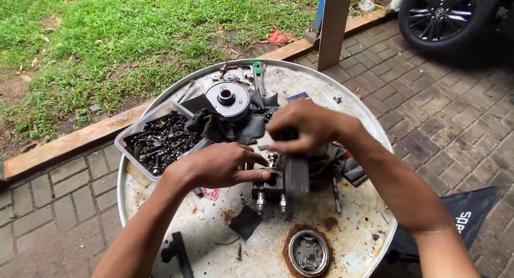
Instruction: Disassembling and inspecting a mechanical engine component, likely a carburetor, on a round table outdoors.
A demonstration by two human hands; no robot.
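both forearms reach in from the bottom of the frame toward a grey metal engine part [286,177] that sits just right of centre on the round, rust-stained counter [348,224]. the left hand [219,164] lies palm down with the wrist bent, its fingers stretched right so thumb and fingertips press against the part's left side; its grip is a light pinch on the part. the right hand [302,125] arches over from the upper right, knuckles up, fingers curled down and clenched on the top of the same part, though what sits between the fingertips is blurred. to the upper left, a clear plastic tray [140,127] holds dark bolts and small pieces. a round toothed metal disc [228,99] rests on a black rag [214,125] above the hands. a rusty round cap [308,253] lies at the lower edge.
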